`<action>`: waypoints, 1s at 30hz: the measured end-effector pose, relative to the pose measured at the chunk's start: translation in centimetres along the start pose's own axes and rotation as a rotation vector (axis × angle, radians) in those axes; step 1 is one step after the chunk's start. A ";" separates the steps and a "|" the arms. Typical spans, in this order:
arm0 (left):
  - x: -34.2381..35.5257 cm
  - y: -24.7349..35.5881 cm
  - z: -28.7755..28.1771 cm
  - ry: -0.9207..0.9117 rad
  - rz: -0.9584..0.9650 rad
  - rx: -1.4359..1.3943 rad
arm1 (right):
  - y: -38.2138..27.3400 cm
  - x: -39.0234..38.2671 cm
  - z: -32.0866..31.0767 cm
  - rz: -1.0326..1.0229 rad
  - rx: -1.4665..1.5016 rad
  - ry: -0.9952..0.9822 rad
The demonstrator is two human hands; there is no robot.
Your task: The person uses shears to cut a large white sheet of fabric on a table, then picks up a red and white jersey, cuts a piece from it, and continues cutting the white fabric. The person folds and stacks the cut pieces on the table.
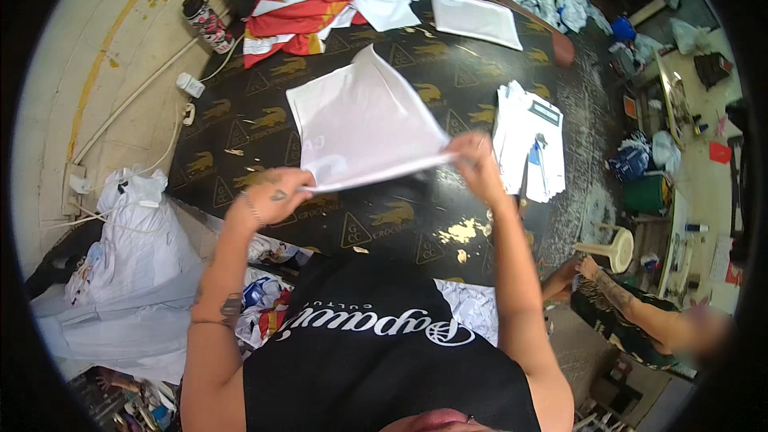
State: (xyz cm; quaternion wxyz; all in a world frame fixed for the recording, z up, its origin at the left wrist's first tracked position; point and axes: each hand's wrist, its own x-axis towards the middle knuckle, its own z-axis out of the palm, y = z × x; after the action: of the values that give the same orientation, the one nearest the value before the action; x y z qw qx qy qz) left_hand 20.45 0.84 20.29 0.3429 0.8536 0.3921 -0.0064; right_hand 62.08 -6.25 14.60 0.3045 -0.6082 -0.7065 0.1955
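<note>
While both hands grip its near edge, white sheet [362, 124] hangs over black table [448, 228]: left hand [276, 192] & right hand [474, 162] fingers pinched on it. Paper stack [530, 140] just right.

A flat white plastic sleeve [364, 120] holding a folded pale garment is held up above the black patterned bench [240, 124]. It is gripped along its near edge, one corner in the left hand [276, 192] and the other in the right hand [474, 162]. The far edge is tilted away, with one corner raised to a point.
</note>
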 end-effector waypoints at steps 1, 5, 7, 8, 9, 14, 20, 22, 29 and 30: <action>0.2 -2.2 2.3 -0.076 -0.101 0.067 | 0.1 -2.3 3.7 0.166 -0.025 -0.037; 0.7 -12.2 7.1 -0.266 -0.338 -0.201 | 2.6 -4.2 11.5 0.254 0.234 -0.252; 2.1 -16.8 7.1 0.073 -0.349 -0.326 | 3.0 -1.5 12.1 0.313 0.338 -0.176; 3.6 -18.4 7.6 0.434 -0.212 -0.668 | 3.1 0.8 12.2 0.454 0.368 -0.034; 5.8 -19.6 8.1 0.725 -0.225 -1.116 | 3.2 3.5 12.3 0.481 0.441 0.149; 10.4 -17.0 12.3 0.289 -0.557 0.013 | 1.5 6.3 15.6 0.668 -0.252 -0.412; 25.4 -5.0 7.8 0.263 -0.201 -0.590 | 12.9 5.4 8.3 0.734 0.860 -0.254; 34.1 -0.1 6.2 0.255 0.144 -0.661 | 18.7 6.4 0.6 0.821 0.747 0.145; 63.5 14.2 6.2 0.539 0.500 -0.603 | 36.7 13.1 -23.8 0.485 0.358 0.774; 66.4 14.5 6.7 0.608 0.579 -0.603 | 38.9 14.3 -24.6 0.608 0.191 0.768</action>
State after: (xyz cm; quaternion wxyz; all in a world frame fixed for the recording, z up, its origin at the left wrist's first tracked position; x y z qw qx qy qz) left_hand 77.91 34.37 5.00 0.4322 0.7536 0.2059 0.4504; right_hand 106.26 12.56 10.38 0.5263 -0.7841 -0.3131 0.1009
